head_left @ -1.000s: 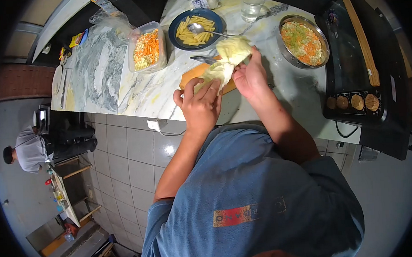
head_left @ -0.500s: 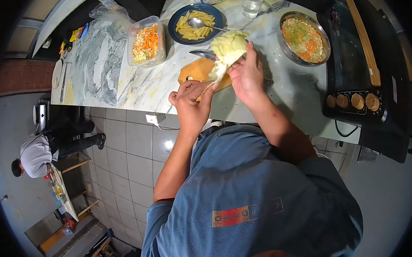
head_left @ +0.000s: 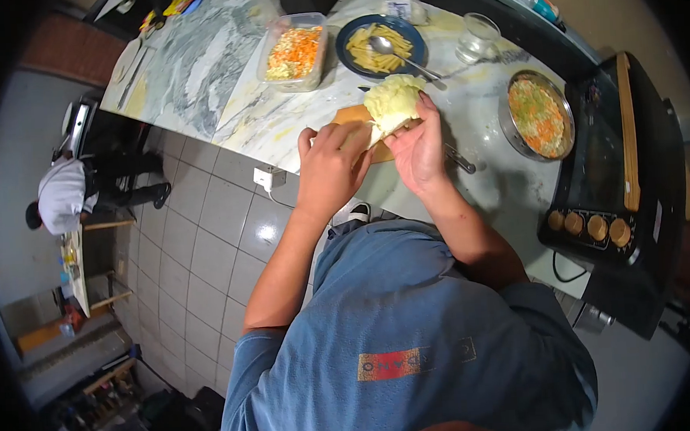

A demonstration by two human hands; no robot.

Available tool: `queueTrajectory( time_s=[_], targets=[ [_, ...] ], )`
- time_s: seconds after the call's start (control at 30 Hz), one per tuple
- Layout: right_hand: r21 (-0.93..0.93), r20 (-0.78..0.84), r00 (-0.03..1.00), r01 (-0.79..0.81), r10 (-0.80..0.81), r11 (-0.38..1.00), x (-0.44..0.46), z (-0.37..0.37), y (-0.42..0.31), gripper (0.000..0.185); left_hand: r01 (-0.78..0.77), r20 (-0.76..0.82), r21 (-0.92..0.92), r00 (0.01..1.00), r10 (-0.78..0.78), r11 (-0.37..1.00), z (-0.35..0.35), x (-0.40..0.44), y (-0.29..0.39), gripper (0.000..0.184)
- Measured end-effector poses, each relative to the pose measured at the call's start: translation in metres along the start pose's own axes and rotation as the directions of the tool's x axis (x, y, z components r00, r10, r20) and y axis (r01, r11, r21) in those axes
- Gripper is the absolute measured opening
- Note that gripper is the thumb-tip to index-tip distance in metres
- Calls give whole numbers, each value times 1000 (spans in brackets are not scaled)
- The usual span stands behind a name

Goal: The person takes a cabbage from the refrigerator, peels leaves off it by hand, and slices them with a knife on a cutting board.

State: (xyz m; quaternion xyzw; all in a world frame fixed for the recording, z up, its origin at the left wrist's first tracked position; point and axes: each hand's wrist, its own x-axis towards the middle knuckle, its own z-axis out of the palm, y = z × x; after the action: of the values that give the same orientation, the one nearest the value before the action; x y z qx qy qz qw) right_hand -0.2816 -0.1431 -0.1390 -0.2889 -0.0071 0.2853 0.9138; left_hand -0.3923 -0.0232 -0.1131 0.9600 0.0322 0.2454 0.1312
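Left hand (head_left: 331, 165) has shifted forward over the chopping board (head_left: 353, 114); its grip and the right hand's (head_left: 421, 153) clamp the cabbage leaf (head_left: 393, 100) above it, still unshredded. Beyond, shredded vegetables (head_left: 537, 119) already fill the steel bowl (head_left: 506, 125) and plastic tub (head_left: 295, 86).

Looks forward and steeply down from the wearer's head in one wide, dark-edged view; faces the counter (head_left: 250, 123), with the shirt (head_left: 412, 306) closest below, left grip (head_left: 328, 163) and right grip (head_left: 420, 153) farther out, tiled floor (head_left: 219, 195) off left.
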Motion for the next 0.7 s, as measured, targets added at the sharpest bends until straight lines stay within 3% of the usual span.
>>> queueTrajectory(
  time_s=[0.07,0.13,0.3,0.43,0.63,0.7],
  targets=[
    [26,16,999,-39,39,999,-1,6,5,56,6,-11,69,1000,-5,998,-4,-5,-1,36],
    [-268,-3,1000,-31,31,963,-4,17,9,62,9,-19,135,1000,-7,991,-8,-9,-1,35],
    [-318,-34,997,-72,65,945,2,18,18,63,47,-34,190,999,-41,981,-12,-17,2,33],
    [-428,63,998,18,10,903,2,18,19,59,73,-65,212,996,-60,975,-3,-21,2,32],
    [-442,133,991,61,-1,895,6,3,13,51,130,54,-14,990,-129,991,-11,-15,-2,18],
    [-454,143,990,69,-4,888,4,2,11,47,230,132,-133,968,-212,964,-13,-13,-2,17]
  ],
)
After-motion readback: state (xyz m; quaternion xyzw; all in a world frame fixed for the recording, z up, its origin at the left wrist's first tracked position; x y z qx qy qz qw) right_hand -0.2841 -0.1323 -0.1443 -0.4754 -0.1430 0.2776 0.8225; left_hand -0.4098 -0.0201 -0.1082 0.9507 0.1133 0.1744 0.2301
